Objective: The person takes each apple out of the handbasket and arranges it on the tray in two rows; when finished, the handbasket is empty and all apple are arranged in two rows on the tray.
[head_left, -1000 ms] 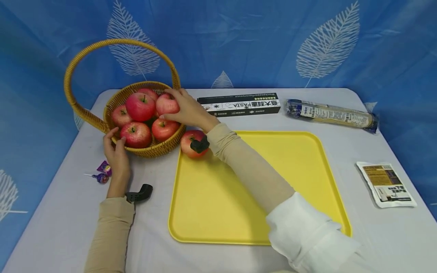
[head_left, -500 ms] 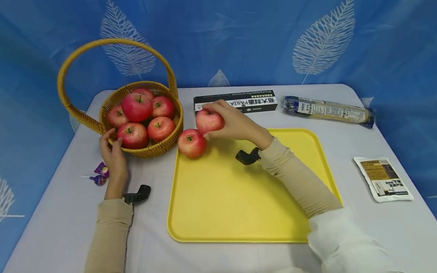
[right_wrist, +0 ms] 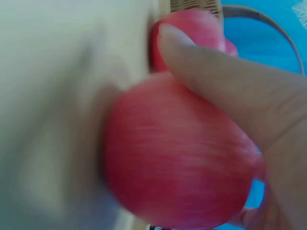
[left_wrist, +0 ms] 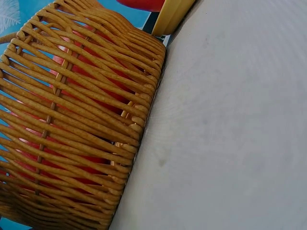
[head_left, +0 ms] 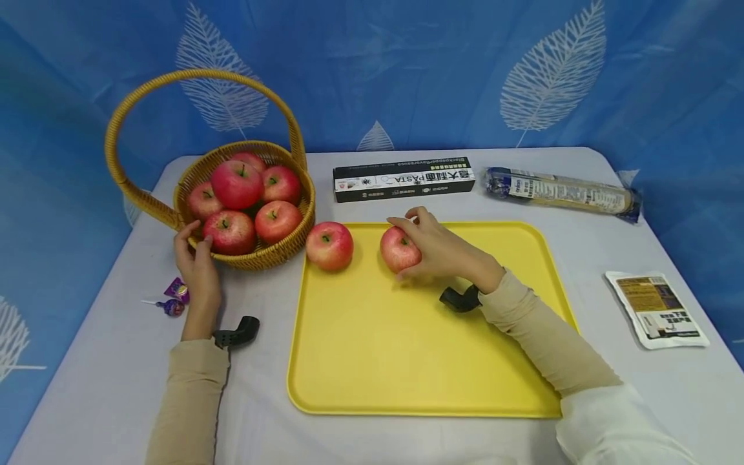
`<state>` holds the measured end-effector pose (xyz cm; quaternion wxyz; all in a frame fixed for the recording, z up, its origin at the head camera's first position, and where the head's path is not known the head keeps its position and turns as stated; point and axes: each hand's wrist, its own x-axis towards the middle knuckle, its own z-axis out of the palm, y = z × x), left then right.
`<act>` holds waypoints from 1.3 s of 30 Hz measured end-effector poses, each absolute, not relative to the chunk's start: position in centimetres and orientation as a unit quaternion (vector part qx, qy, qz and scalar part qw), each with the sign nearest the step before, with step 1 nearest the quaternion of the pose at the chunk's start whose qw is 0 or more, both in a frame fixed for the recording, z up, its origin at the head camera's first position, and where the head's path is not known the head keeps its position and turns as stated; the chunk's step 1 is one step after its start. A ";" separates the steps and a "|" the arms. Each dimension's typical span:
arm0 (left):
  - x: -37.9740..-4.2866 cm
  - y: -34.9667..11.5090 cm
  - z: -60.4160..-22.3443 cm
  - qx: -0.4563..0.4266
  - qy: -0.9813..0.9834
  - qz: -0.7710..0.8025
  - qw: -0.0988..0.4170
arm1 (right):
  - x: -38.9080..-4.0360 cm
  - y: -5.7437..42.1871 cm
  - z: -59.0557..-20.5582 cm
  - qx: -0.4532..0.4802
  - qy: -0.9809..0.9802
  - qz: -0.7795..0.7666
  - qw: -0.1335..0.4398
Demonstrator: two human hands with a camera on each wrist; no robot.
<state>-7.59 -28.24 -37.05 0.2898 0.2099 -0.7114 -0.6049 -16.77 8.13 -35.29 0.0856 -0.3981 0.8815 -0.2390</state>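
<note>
In the head view, my right hand (head_left: 444,248) holds an apple (head_left: 400,250) over the upper part of the yellow tray (head_left: 407,361), thumb on the near side and fingers on the far side. The right wrist view shows the thumb (right_wrist: 211,72) along that apple (right_wrist: 177,153), with blur around it. A second apple (head_left: 329,247) sits at the tray's upper left corner. My left hand (head_left: 199,274) grips the near left rim of the wicker basket (head_left: 273,257), which holds several apples (head_left: 237,184). In the left wrist view, only the basket's woven side (left_wrist: 76,110) fills the left part.
Behind the tray lies a black and white pasta box (head_left: 403,179). A long clear packet (head_left: 564,192) is to its right. A flat pouch (head_left: 657,310) lies at the right. A lollipop (head_left: 171,307) and a purple-wrapped sweet (head_left: 177,290) lie left of my left wrist.
My right hand has taken an apple out of the basket and carried it right and toward me, down to the tray. The left hand has stayed at the basket rim.
</note>
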 end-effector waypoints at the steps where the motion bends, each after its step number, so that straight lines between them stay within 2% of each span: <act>1: -7.7 -28.5 -37.4 0.214 -0.713 -0.602 0.288 | -16.7 7.9 -35.0 -0.402 0.879 -0.240 0.087; 6: -8.2 -29.5 -38.7 0.221 -0.717 -0.596 0.285 | -16.8 5.0 -33.1 -0.426 0.867 -0.253 0.059; 13: -8.3 -29.6 -38.9 0.211 -0.714 -0.593 0.305 | -17.6 -3.2 -30.9 -0.461 0.849 -0.258 0.020; 18: -8.3 -29.5 -38.8 0.202 -0.718 -0.589 0.311 | -18.2 -9.3 -30.5 -0.452 0.863 -0.215 0.065; 23: -8.3 -29.3 -38.7 0.203 -0.719 -0.590 0.306 | -18.3 -13.1 -31.0 -0.411 0.889 -0.138 0.150; 26: -8.3 -29.3 -38.6 0.203 -0.716 -0.594 0.307 | -18.4 -14.2 -31.4 -0.387 0.900 -0.109 0.167; 30: -8.4 -29.3 -38.6 0.199 -0.715 -0.595 0.309 | -18.5 -14.3 -31.6 -0.370 0.906 -0.131 0.158; 35: -8.4 -29.4 -38.7 0.201 -0.715 -0.594 0.309 | -18.3 -13.1 -30.6 -0.384 0.897 -0.184 0.117; 39: -8.5 -29.4 -38.8 0.205 -0.713 -0.593 0.313 | -17.7 -10.6 -28.1 -0.404 0.876 -0.255 0.071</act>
